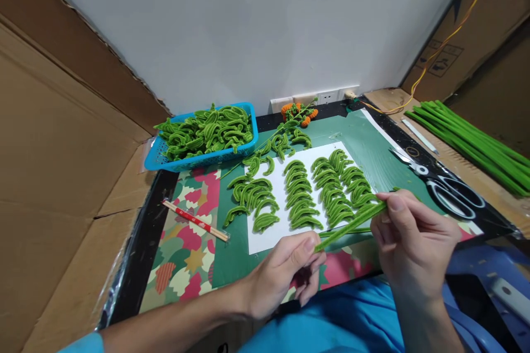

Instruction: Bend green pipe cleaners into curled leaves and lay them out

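A green fuzzy stem [351, 225] is stretched between my two hands above the front edge of the mat. Its lower left end is pinched by my left hand [292, 270], thumb against fingers. My right hand [412, 237] grips the other end, higher and to the right. Behind them, curved green fuzzy pieces [303, 198] lie in columns on a white sheet [265, 242]. Another green stem lies partly hidden behind the held one.
A blue basket [186, 163] heaped with green pieces stands at the back left. Wrapped chopsticks [194, 220] lie at the left. Scissors [451, 196], a white pen-like tool [420, 136] and a bundle of green stems [472, 143] are at the right. An orange flower piece [292, 110] lies behind.
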{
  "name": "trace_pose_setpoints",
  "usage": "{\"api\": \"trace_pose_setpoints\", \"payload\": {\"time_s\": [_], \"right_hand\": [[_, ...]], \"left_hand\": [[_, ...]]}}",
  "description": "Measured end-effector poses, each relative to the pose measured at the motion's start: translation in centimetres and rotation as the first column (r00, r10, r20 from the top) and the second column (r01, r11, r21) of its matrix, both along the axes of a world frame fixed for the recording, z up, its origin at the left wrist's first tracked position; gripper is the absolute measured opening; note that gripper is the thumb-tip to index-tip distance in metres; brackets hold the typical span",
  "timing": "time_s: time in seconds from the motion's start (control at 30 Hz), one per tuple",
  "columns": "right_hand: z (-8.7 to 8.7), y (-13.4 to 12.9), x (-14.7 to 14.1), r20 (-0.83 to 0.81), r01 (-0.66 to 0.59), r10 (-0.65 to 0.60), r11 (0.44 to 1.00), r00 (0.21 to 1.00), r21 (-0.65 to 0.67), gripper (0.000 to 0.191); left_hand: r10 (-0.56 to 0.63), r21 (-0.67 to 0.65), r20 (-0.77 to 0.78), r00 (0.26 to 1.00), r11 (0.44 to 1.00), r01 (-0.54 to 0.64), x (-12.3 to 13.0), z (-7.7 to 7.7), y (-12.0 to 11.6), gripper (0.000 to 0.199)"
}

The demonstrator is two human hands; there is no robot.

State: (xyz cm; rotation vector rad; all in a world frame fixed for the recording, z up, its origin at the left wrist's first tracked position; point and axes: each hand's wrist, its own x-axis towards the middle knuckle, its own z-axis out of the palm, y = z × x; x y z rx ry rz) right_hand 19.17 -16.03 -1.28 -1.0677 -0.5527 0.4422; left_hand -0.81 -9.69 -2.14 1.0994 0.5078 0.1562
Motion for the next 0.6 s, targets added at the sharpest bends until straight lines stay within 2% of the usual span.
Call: {"api": "trace_pose_setpoints", "payload": {"time_s": [0.1,0.23,0.33,0.43,0.5,0.57,0.6], "right_hand": [[0.0,0.0,0.0,0.001,0.007,-0.007,1.0,1.0,0.002,0.015],[-0.3,0.0,0.3,-0.04,-0.051,0.051,0.999,0.998,0.009,0.013],[-0.8,-0.1,0.5,-0.021,-0.024,0.024,1.0,0.999,0.006,0.011],[-1.2,-0.1,0.4,0.109,0.096,-0.094,0.995,0.99,-0.008,0.007],[-1.3,-0.2,0.4,0.229,0.192,-0.186,0.981,0.956,-0.005,0.005],[-1.2,-0.2,0.5,0.297,0.214,-0.201,0.977,0.934,-0.011,0.005],[-1.2,-0.3,0.6,0.308,0.182,-0.166,0.983,0.937,-0.022,0.005]], "left_hand": [[0.032,-0.025,0.008,0.999,0.999,-0.031,0.0,-0.3,-0.1,0.057],[0.064,-0.074,0.032,0.997,0.995,-0.061,0.1,-0.8,-0.3,0.06],[0.069,-0.063,0.024,0.997,0.996,-0.068,0.2,-0.8,-0.2,0.062],[0.06,0.005,-0.018,0.998,0.998,-0.06,0.2,-0.6,0.0,0.063],[0.048,0.042,-0.046,0.998,0.998,-0.047,0.1,-0.7,0.1,0.063],[0.053,0.046,-0.06,0.997,0.998,-0.05,0.0,-1.0,0.1,0.064],[0.058,0.042,-0.064,0.996,0.998,-0.055,-0.1,-1.2,0.1,0.065]]}}
